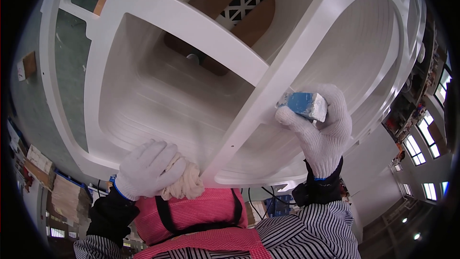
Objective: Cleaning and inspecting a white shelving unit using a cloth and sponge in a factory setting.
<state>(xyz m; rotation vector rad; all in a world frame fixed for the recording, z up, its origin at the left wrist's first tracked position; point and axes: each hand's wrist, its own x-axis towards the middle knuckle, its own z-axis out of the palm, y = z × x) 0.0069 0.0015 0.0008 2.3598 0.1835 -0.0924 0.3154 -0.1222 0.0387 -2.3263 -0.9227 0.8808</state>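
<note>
My left hand, in a white knitted glove, is closed on a crumpled cream cloth at the near edge of a large white moulded frame. My gloved right hand grips a blue block smeared with white, its pale end facing right. Thumb and fingers wrap the block from both sides. It is over the long diagonal rib, close to its right edge; whether it touches the surface I cannot tell. Smooth deep recesses lie on both sides of that rib.
An oval opening at the top shows brown strips and a black-and-white lattice. On the left, green floor shows through and beside the frame, with a small brown box on it. Cluttered shelving and windows are at the right.
</note>
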